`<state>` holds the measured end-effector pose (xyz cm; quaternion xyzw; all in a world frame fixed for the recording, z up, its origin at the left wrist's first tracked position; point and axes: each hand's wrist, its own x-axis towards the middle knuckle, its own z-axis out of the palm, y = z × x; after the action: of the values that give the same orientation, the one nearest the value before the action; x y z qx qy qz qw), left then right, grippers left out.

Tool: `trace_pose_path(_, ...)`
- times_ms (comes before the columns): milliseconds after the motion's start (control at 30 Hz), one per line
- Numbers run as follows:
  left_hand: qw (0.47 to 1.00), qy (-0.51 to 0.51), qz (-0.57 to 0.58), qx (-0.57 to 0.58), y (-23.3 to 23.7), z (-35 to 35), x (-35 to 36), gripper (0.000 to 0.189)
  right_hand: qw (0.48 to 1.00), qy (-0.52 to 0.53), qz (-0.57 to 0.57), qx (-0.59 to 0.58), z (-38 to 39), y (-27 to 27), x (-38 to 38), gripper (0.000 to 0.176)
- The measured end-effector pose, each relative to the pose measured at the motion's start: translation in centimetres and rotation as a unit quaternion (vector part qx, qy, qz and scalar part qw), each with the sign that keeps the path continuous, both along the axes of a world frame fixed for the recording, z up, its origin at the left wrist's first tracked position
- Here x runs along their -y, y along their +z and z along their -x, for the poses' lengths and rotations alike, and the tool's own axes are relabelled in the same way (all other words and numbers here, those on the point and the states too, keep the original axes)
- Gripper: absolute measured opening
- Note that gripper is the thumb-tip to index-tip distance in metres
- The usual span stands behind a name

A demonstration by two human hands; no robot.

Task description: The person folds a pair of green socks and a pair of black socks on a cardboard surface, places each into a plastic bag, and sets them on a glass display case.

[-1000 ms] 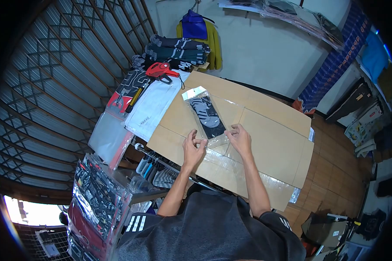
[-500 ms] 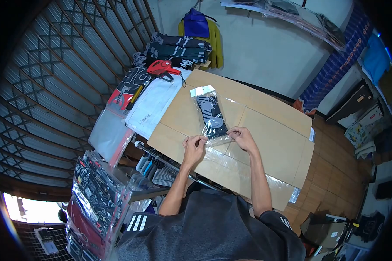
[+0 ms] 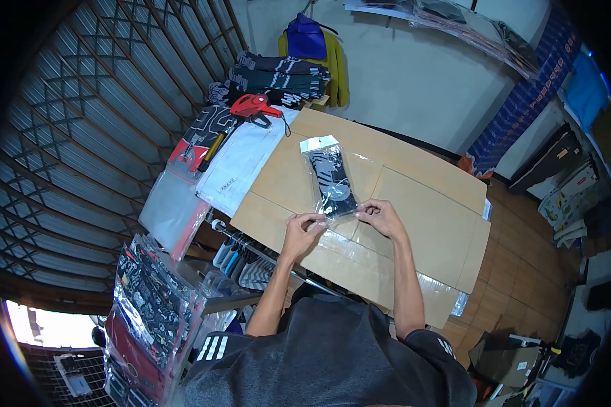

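Note:
A clear plastic bag (image 3: 317, 197) with a white header strip lies on the cardboard-topped table. Inside it is a folded black-and-grey patterned cloth (image 3: 331, 178). My left hand (image 3: 301, 233) pinches the near left corner of the bag between thumb and fingers. At the near right corner, my right hand (image 3: 381, 218) grips the plastic the same way. Both hands are level with each other, close over the tabletop, with the cloth lying just beyond the fingertips.
Brown cardboard (image 3: 428, 217) covers the table. At its far left are a red label gun (image 3: 254, 107), a yellow-handled cutter (image 3: 212, 150) and white sheets (image 3: 241, 166). Folded garments (image 3: 278, 74) are stacked behind. Bagged clothes (image 3: 149, 305) hang to my left.
The bag has shifted slightly toward me and to the right. Less loose plastic shows at its near end between my hands, which have barely moved.

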<state>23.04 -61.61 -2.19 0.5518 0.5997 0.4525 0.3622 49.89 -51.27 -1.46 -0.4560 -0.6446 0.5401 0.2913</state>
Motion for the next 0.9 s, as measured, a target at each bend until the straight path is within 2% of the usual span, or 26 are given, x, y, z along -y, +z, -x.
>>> trace_pose_path(100, 1.0, 0.013, 0.006, -0.026, 0.7, 0.0, -0.1, 0.022, 1.0, -0.014, -0.023, 0.007, 0.2, -0.7, -0.2, 0.015)
trace_pose_path(200, 0.997, 0.074, 0.003, -0.03, -0.9, -0.2, -0.6, 0.026, 0.999, -0.03, -0.044, 0.008, 0.4, -1.8, -0.3, 0.019)
trace_pose_path(300, 0.995, 0.085, -0.03, 0.049, -1.6, -0.6, -1.1, 0.03, 0.996, -0.051, -0.06, 0.034, 0.8, -2.5, -0.2, 0.024)
trace_pose_path(400, 0.993, 0.11, -0.011, 0.042, -1.4, -1.0, -1.1, 0.032, 0.995, -0.069, -0.069, 0.035, 1.1, -3.0, -0.3, 0.027)
trace_pose_path(600, 0.985, 0.142, -0.064, -0.071, -2.4, -1.5, -1.4, 0.03, 0.986, -0.117, -0.091, 0.082, 2.3, -1.3, 0.7, 0.027)
trace_pose_path(800, 0.983, 0.155, -0.076, -0.07, -1.8, -2.7, -0.7, 0.011, 0.972, -0.178, -0.146, 0.056, 3.2, -0.2, 1.9, 0.016)
trace_pose_path(900, 0.966, 0.1, -0.147, -0.189, -1.5, -2.6, -0.4, 0.015, 0.973, -0.148, -0.161, 0.081, 3.0, -0.3, 2.3, 0.011)
